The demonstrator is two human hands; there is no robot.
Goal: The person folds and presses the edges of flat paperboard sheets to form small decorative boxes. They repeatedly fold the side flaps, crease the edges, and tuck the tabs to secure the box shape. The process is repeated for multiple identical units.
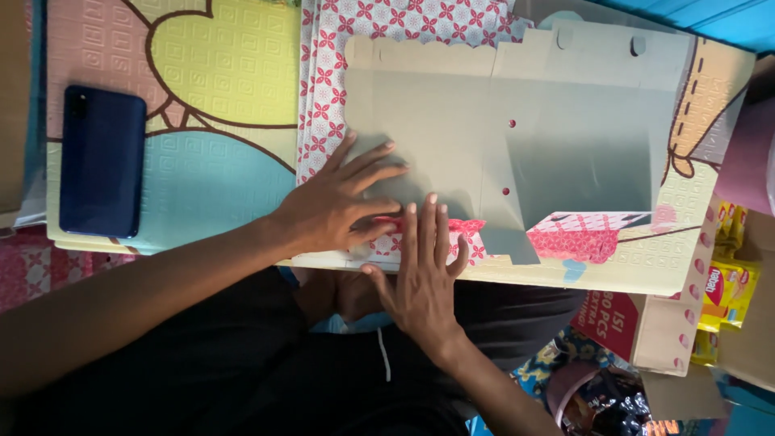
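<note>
Both hands flat, fingers spread, holding nothing: left hand (335, 206) and right hand (420, 270) press the grey cardboard sheet's (436, 129) folded pink flap (464, 230) at the mat's (218, 89) near edge, sheet's long axis crosswise.

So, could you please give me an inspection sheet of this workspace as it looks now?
Surface: foam play mat with yellow, blue and pink embossed shapes.
Job's things: flat grey cardboard box blank, unfolded, its near flaps turned up showing a pink flower pattern; it lies on a stack of pink patterned sheets.
Clutter: dark blue phone face down on the mat, apart from the blank.
Hands: left hand spread flat on the blank; right hand pressing a folded flap at the near edge.
Cables: nothing seen.
Surroundings: cardboard carton and yellow snack packets at the right.
</note>
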